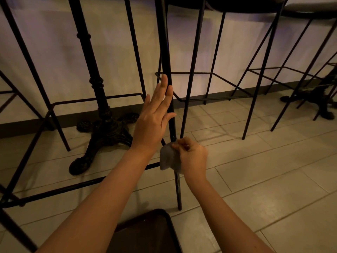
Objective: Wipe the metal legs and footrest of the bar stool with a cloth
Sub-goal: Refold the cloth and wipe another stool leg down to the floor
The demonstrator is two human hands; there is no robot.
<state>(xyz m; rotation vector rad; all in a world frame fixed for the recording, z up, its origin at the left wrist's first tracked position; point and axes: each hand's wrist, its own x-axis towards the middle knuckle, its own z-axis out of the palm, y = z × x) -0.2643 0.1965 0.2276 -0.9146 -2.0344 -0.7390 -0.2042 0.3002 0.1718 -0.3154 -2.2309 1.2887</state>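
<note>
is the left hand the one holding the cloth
No, the grey cloth is bunched in the right hand against the stool leg, while the left hand is open with fingers flat.

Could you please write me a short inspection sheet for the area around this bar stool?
Surface: pale tiled floor, bare where visible.
Job's things: grey cloth wrapped around the black stool leg; footrest bar runs left from it.
Clutter: dark tray-like object at the bottom edge.
Hands: left hand open, flat against the leg; right hand shut on the cloth.
Cables: nothing seen.
Surroundings: more stools, ornate table base, pale wall.
</note>
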